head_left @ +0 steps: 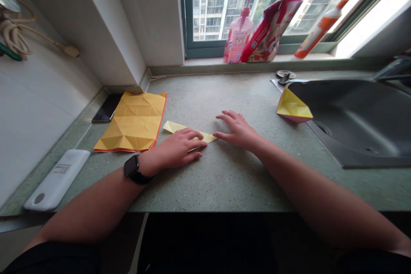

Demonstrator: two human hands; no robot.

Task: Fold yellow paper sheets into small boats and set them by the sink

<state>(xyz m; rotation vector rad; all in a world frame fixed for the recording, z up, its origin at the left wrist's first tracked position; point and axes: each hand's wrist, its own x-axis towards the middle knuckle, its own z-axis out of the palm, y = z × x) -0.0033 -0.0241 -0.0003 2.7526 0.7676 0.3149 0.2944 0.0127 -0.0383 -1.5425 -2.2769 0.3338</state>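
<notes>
The left hand (pixel 178 147) presses the yellow paper strip (pixel 173 127) flat; the open right hand (pixel 236 129) grips nothing; a slip could shift the paper.

Lying on the stone countertop (pixel 205 188): a creased paper sheet (pixel 133 122) left of a folded paper strip (pixel 173 127), a phone (pixel 107 108) just beside the sheet, a paper boat (pixel 293 106) against the sink's rim (pixel 349 165); standing behind, on the windowsill (pixel 314 57), a pump bottle (pixel 238 36).

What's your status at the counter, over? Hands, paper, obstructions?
Left hand flat on folded yellow paper strip. Right hand at its tip, fingers spread. Creased yellow-orange paper sheet alongside.
</notes>
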